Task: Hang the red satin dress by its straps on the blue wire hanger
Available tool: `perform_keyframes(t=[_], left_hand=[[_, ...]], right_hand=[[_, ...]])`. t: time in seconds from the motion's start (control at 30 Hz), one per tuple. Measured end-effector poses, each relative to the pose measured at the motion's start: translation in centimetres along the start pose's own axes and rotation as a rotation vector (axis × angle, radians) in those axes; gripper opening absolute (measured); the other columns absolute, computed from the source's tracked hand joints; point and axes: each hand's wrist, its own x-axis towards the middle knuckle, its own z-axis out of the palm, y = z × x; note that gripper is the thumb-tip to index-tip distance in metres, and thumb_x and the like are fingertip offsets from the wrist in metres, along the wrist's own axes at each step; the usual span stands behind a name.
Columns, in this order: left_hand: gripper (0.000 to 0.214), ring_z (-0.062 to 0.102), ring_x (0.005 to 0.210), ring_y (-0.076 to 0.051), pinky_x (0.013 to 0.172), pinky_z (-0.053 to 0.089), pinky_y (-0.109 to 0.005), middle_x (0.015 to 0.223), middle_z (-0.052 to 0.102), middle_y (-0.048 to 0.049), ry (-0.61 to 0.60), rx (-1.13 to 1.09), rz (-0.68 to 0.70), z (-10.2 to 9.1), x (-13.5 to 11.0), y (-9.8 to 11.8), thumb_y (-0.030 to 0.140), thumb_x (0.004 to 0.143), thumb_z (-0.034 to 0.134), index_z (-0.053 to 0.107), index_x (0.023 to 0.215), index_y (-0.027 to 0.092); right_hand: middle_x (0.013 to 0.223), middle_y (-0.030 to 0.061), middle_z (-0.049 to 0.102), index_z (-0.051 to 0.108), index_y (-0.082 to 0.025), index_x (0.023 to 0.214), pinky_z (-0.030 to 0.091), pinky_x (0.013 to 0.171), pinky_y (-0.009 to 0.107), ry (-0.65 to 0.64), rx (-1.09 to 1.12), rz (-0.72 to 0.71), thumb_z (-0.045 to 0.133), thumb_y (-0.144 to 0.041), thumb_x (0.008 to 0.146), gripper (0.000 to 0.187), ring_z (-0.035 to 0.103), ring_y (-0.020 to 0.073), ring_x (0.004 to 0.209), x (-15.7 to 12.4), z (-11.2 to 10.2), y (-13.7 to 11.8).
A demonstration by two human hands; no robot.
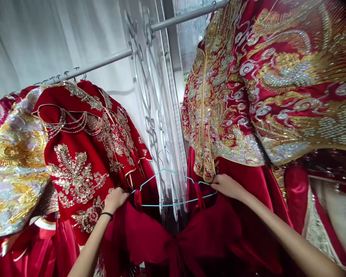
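A light-blue wire clothes hanger (166,204) is held up between my two hands, its hook pointing upward. From it hangs a dark red dress (150,231) by thin red straps looped over the hanger's shoulders, with a gathered knot at the bodice's middle. My left hand (117,200), with a black band at the wrist, is closed around the hanger's left end. Around the right end, my right hand (226,185) is closed too, just under the hem of a gold-embroidered red jacket (219,115). The dress's lower part falls out of view.
At left, a red jacket with silver appliqué (83,154) and other garments hang from a white rail (103,60). A second rail (187,15) at right carries more embroidered garments. Between them stands a scrolled white metal frame (150,123), with a pale curtain (60,34) behind.
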Motion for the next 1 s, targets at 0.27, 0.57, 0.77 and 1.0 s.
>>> perform_keyframes(t=[0.27, 0.57, 0.77, 1.0], left_hand=[[0.027, 0.062, 0.065, -0.025, 0.056, 0.038, -0.030, 0.065, 0.065, -0.0111, -0.075, 0.067, 0.052, -1.0, 0.5, 1.6, 0.035, 0.069, 0.044, 0.057, 0.051, 0.018], [0.023, 0.059, 0.061, -0.022, 0.052, 0.033, -0.028, 0.059, 0.061, -0.0088, -0.101, 0.070, 0.098, -0.8, 0.5, 2.2, 0.031, 0.065, 0.044, 0.050, 0.047, 0.019], [0.023, 0.057, 0.058, -0.020, 0.053, 0.034, -0.028, 0.058, 0.060, -0.0072, -0.119, 0.010, 0.078, -0.5, 0.4, 1.4, 0.032, 0.064, 0.044, 0.047, 0.045, 0.020], [0.026, 0.058, 0.059, -0.020, 0.052, 0.035, -0.026, 0.052, 0.057, -0.0032, -0.111, -0.045, -0.033, -1.2, 1.3, 0.3, 0.036, 0.065, 0.046, 0.047, 0.045, 0.019]], right_hand=[[0.061, 0.0068, 0.059, 0.058, -0.017, 0.057, 0.029, 0.051, 0.026, 0.043, -0.152, 0.124, 0.048, -0.018, 0.073, 0.020, 0.058, 0.0193, 0.061, 1.5, 0.3, -2.8], [0.073, 0.0132, 0.066, 0.062, -0.014, 0.064, 0.036, 0.059, 0.029, 0.115, -0.203, 0.122, 0.042, -0.024, 0.079, 0.027, 0.060, 0.0217, 0.071, 2.0, 2.1, -7.2], [0.094, 0.0141, 0.061, 0.066, -0.016, 0.076, 0.040, 0.079, 0.036, 0.335, -0.197, -0.050, 0.048, -0.036, 0.081, 0.027, 0.054, 0.0273, 0.092, 1.1, 4.3, -6.2], [0.073, 0.0057, 0.058, 0.056, -0.019, 0.066, 0.042, 0.072, 0.034, 0.429, 0.253, -0.302, 0.033, -0.027, 0.090, 0.034, 0.053, 0.0196, 0.071, 2.5, 7.4, -3.2]])
